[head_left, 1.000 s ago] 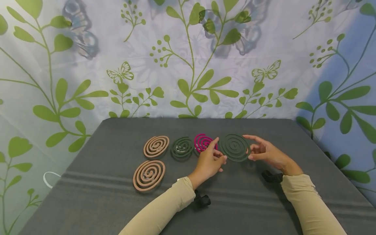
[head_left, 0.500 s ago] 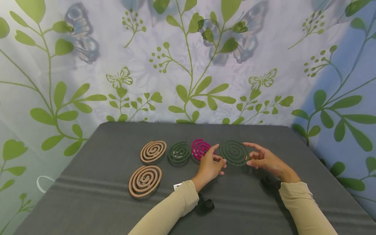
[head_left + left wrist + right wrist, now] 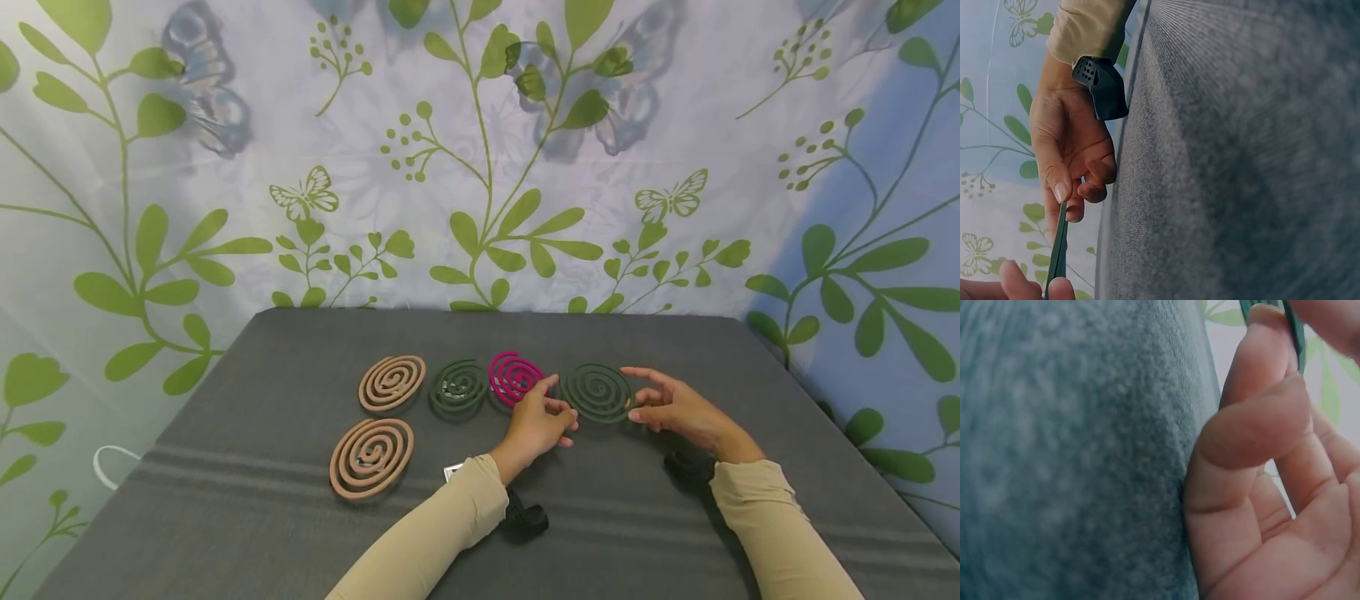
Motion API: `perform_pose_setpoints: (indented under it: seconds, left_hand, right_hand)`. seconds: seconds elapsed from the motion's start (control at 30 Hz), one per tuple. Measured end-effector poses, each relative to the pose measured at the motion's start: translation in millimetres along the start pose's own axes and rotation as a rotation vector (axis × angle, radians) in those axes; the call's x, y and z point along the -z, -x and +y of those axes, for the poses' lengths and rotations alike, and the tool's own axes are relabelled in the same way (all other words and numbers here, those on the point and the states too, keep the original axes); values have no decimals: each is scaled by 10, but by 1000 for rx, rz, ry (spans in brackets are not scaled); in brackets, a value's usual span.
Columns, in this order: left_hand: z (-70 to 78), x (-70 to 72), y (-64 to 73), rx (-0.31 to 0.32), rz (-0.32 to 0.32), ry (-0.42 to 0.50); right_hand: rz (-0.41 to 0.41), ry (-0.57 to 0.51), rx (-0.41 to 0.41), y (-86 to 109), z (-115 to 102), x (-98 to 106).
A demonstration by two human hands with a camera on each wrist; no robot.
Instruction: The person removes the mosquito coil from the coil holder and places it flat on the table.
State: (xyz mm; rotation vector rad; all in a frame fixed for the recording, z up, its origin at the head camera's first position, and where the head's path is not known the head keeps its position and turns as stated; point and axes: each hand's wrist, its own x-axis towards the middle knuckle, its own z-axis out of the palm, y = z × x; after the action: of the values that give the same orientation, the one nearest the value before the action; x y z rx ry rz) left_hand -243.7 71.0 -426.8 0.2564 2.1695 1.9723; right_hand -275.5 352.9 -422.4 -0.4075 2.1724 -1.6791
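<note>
A dark green mosquito coil (image 3: 598,392) is held up between my two hands, its flat face toward the head view. My left hand (image 3: 534,427) pinches its left edge and my right hand (image 3: 686,412) pinches the right edge. Seen edge-on in the left wrist view, the coil (image 3: 1057,256) looks thin, with a line along its rim. Partly behind my left hand is a pink coil (image 3: 516,379). Left of that lie another green coil (image 3: 461,390) and two tan coils, one at the back (image 3: 392,383) and one nearer (image 3: 372,458).
Small silvery bits show under several coils. A grey cloth covers the table (image 3: 247,533), and a printed leaf-and-butterfly curtain (image 3: 420,192) hangs behind it. Black wrist devices sit below both cuffs. A white marked tag (image 3: 452,472) shows by the left sleeve.
The head view has shifted slightly. Both hands keep their pinch on the green mosquito coil, which has tilted back only a little. The other coils stay in place.
</note>
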Motion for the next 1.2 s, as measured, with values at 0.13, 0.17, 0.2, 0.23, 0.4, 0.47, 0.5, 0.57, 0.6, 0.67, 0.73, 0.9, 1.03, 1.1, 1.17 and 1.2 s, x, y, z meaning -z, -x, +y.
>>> perform_pose_setpoints:
  seconds: [0.13,0.17,0.2,0.23,0.4,0.47,0.5,0.57,0.6,0.67,0.73,0.9,1.03,1.1,1.17,1.2]
  left_hand:
    - [-7,10,0,31,-22,11]
    - [-9,11,-2,38,-27,14]
    - [-12,11,-5,46,-32,18]
    - [-14,11,-9,56,-36,28]
    - [-20,12,-23,102,-55,64]
    - [-20,12,-27,114,-62,65]
    - [-20,13,-28,120,-66,67]
    - [-21,14,-32,129,-74,71]
    - [-22,14,-33,132,-77,73]
    - [-20,14,-31,139,-82,75]
    - [-18,7,-30,147,-78,84]
    - [-10,-4,-33,167,-73,88]
    - [3,6,-33,184,-97,67]
    - [9,11,-29,195,-111,58]
    - [14,13,-24,209,-122,56]
    - [17,14,-21,213,-126,53]
  right_hand:
    - [17,15,-41,-15,2,1]
    - [16,18,-44,-16,5,2]
    - [15,21,-48,-18,9,4]
    - [13,22,-53,-19,9,4]
    - [3,19,-79,-32,14,2]
    - [9,14,-90,-35,13,-3]
    - [14,13,-96,-34,12,-7]
    - [26,13,-107,-34,12,-10]
    - [32,14,-113,-35,13,-11]
    - [43,21,-124,-37,9,-17]
    - [53,29,-132,-39,6,-23]
    - [75,47,-144,-45,3,-39]
    - [90,77,-160,-49,-5,-52]
    - [90,98,-162,-50,-13,-60]
    - [92,109,-166,-52,-25,-70]
    - [90,115,-164,-51,-31,-74]
